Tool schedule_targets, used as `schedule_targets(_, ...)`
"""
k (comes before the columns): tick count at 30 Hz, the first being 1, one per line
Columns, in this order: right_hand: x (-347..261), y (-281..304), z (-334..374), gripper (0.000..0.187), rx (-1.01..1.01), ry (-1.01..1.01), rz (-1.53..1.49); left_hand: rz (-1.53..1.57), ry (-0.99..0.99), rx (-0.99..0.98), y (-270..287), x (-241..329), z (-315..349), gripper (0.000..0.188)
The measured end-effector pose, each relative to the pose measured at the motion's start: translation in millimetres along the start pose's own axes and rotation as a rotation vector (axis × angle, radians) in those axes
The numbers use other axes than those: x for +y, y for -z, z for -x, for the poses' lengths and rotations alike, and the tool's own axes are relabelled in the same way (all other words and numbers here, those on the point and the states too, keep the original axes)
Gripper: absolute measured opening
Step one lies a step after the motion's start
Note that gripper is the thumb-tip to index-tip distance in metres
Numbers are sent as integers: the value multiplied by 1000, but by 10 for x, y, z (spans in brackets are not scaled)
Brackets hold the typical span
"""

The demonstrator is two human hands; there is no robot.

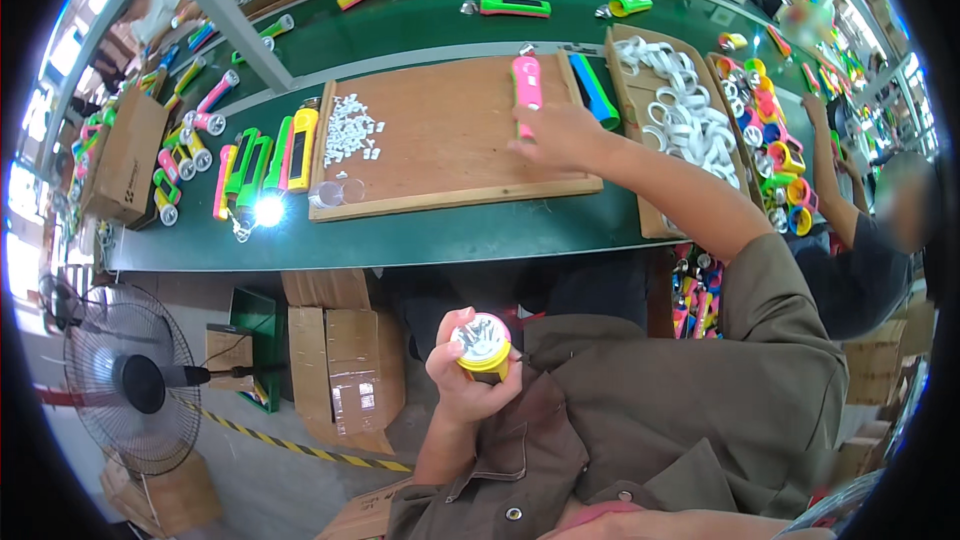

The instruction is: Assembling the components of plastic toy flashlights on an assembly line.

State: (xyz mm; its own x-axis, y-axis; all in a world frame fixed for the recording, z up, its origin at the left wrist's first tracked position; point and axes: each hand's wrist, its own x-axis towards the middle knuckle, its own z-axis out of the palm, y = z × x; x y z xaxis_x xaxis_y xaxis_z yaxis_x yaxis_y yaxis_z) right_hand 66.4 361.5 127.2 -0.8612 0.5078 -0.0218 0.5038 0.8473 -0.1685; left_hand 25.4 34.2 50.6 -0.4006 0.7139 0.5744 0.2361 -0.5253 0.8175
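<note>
My right hand (553, 137) is at the near end of the pink flashlight (527, 85), whose long axis runs forward from my fingers; grip unconfirmed. My left hand (463, 386), behind and farther, is clamped around a yellow-rimmed flashlight (483, 342).

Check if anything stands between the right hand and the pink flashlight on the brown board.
Nothing visible: the right hand overlaps the near end of the pink flashlight. The blue-green flashlight lies off to the right, not between them.
</note>
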Motion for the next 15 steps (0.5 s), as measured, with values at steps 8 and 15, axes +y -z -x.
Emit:
schedule_targets(8,115,197,1033,31,-169,303,-235,-160,33,120,-96,-195,331,89)
schedule_targets(15,2088,208,183,22,464,-272,-161,-263,9,25,-1,-253,69,93)
